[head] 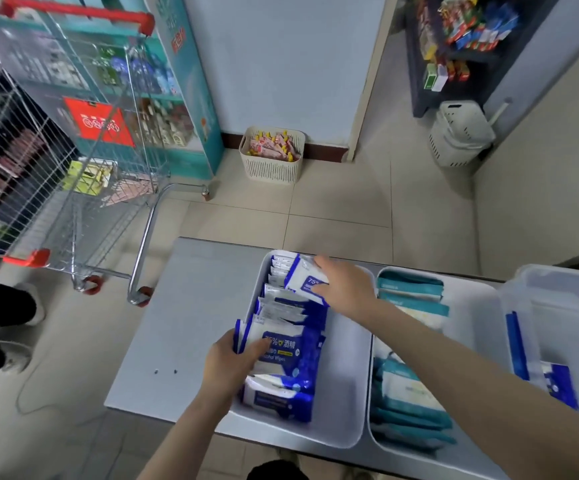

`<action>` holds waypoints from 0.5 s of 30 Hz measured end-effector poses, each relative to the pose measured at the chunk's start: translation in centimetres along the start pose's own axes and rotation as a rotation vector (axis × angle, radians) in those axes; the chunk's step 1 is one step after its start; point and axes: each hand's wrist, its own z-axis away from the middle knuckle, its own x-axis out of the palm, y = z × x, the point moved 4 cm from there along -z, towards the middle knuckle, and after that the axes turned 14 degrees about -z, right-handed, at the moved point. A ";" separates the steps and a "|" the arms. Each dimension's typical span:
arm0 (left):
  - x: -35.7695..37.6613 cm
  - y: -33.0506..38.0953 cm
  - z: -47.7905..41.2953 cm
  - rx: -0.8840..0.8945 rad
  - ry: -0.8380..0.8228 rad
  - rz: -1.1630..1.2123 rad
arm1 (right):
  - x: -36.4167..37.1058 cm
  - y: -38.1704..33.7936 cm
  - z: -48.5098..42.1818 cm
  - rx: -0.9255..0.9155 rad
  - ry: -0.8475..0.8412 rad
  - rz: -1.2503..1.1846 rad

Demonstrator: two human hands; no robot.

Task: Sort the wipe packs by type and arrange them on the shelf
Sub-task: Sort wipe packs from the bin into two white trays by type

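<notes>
My left hand (234,358) grips the blue packs (282,346) upright so my right hand (345,289), holding a loose pack (306,278), can slot it at twelve o'clock of the tray (348,393).

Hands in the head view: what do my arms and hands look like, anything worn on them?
Both are bare. The left hand and right hand wear no gloves, and no watch or band shows at either wrist. The left forearm and right forearm are uncovered down to the frame's lower edge; no sleeve is in view.
</notes>
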 end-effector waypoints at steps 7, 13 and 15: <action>-1.9 -0.7 -1.4 0.012 -0.047 0.024 | 4.1 -3.0 -5.7 -0.187 -0.079 0.442; -2.5 -1.1 -3.0 -0.020 -0.085 0.038 | 5.3 -0.6 -6.7 -0.226 -0.089 0.436; -2.5 -0.8 -3.4 -0.018 -0.098 0.055 | 4.8 -0.4 -6.4 -0.220 -0.058 0.309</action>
